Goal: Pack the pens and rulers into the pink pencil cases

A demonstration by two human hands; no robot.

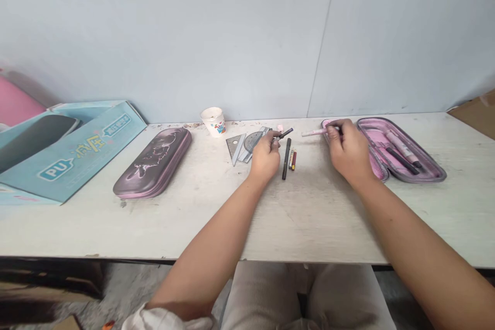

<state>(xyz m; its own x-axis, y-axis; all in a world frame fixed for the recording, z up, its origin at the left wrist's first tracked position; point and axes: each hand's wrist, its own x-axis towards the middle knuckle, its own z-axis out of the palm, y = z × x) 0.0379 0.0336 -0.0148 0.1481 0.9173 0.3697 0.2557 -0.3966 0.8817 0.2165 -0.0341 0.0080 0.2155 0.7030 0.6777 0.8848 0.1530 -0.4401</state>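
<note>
While the left hand pinches a dark pen beside the rulers, the right hand closes on a pink pen at the left end of the open case. At least 2 pens lie inside; 1 black pen and 2 crayons lie outside on the table, so the work seems about half done.

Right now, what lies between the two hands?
Head view: a black pen and two short sticks lie side by side between the left hand and right hand.
</note>
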